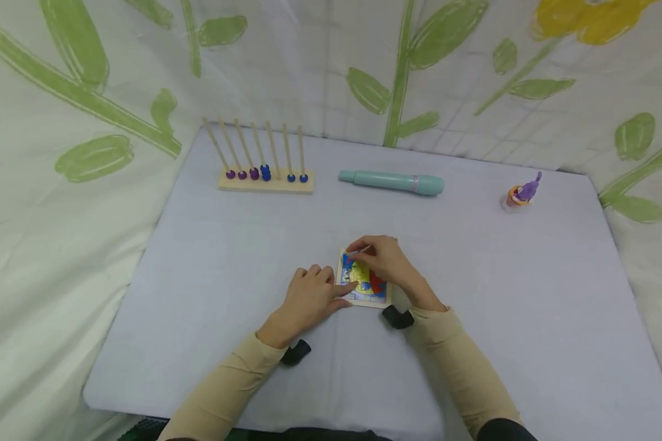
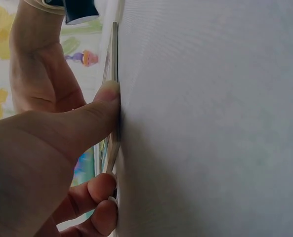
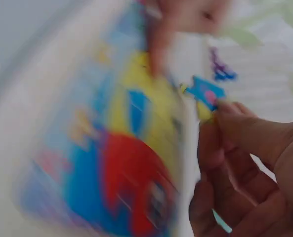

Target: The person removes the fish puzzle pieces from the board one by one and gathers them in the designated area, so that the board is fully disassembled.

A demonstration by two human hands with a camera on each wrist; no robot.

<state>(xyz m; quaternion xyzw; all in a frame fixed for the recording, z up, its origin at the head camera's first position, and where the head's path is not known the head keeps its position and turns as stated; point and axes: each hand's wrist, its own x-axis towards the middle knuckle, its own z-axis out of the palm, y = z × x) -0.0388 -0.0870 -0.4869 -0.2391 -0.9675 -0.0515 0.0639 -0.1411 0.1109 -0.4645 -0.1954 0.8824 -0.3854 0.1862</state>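
Observation:
A small jigsaw puzzle in a pale wooden tray [image 1: 371, 304] lies near the middle of the table, showing yellow, red and blue parts. My left hand [image 1: 308, 298] rests at its left side, index finger stretched onto the picture and thumb along the near edge. In the left wrist view, the thumb [image 2: 94, 116] touches the tray's edge. My right hand [image 1: 388, 260] is over the tray's far right part. Between thumb and fingertip it pinches a blue and yellow puzzle piece [image 3: 205, 91], raised beside the picture in the right wrist view, where the tray is blurred.
At the back left stands a wooden bead counting rack [image 1: 265, 185] with purple and blue beads on upright rods. A teal, marker-shaped tube [image 1: 391, 180] lies behind the puzzle. Farther right is a small purple figure in an orange cup [image 1: 521, 193]. A painted cloth hangs behind the table [image 1: 198, 294].

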